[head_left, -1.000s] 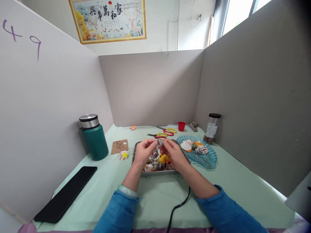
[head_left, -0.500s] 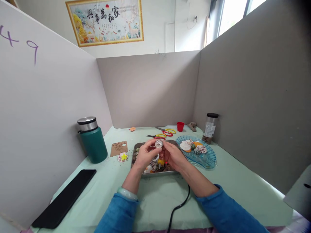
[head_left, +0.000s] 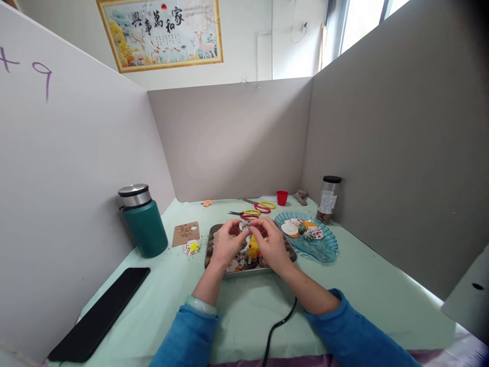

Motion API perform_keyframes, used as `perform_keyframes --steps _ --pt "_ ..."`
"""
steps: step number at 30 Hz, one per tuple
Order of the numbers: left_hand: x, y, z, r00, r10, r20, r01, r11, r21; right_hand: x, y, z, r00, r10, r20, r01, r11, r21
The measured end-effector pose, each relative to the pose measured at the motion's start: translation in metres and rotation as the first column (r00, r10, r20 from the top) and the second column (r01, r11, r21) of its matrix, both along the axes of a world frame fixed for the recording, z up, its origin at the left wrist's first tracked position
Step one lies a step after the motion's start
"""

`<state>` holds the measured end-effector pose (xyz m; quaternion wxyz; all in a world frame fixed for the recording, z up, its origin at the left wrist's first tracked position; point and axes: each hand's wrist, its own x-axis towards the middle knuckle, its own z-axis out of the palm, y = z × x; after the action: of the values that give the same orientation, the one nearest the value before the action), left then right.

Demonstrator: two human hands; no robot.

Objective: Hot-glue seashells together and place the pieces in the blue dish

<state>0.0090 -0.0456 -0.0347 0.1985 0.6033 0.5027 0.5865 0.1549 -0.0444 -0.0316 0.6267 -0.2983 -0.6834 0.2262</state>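
Observation:
Above the back part of a metal tray (head_left: 252, 273), my left hand (head_left: 226, 245) has its fingers closed on a small silvery piece (head_left: 243, 225). Close against it, my right hand (head_left: 272, 245) is pinched at the piece's right side; whether its fingertips grip the same piece or something tiny is too small to tell. Below the hands the tray holds small shells, stones and a yellow object (head_left: 253, 247). Part of its contents is hidden by the hands.
A blue shell-shaped dish (head_left: 327, 251) with shells lies right of the tray. Two scissors (head_left: 250, 214) (head_left: 264, 206), a red cup (head_left: 282, 198) and a jar (head_left: 328, 200) stand behind. Left are a green bottle (head_left: 145, 229), brown card (head_left: 185, 234) and black slab (head_left: 103, 313). A black cable (head_left: 280, 323) runs frontward.
My right hand's fingers have come over to the silvery piece and pinch beside it. The piece sits slightly further left, and more of the yellow object shows. The view has shifted slightly.

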Motion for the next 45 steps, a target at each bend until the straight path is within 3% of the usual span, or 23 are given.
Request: perform_keyframes --steps 6,10,32,45 --pt "0.003 -0.007 0.006 0.965 0.077 -0.251 -0.054 0.994 0.096 -0.001 0.005 -0.003 0.991 -0.111 0.081 0.105 0.992 0.075" --pt "0.006 -0.010 0.009 0.946 0.079 -0.316 -0.029 0.987 0.160 0.000 0.005 -0.003 0.988 -0.127 0.090 0.120 0.989 0.082" --pt "0.006 -0.011 0.010 0.952 -0.002 -0.307 0.058 0.983 0.174 -0.001 0.005 -0.004 0.974 -0.187 0.126 0.173 0.978 0.114" --pt "0.005 -0.010 0.008 0.959 -0.027 -0.282 0.076 0.984 0.163 0.000 0.010 -0.007 0.990 -0.143 -0.015 0.144 0.989 0.027"
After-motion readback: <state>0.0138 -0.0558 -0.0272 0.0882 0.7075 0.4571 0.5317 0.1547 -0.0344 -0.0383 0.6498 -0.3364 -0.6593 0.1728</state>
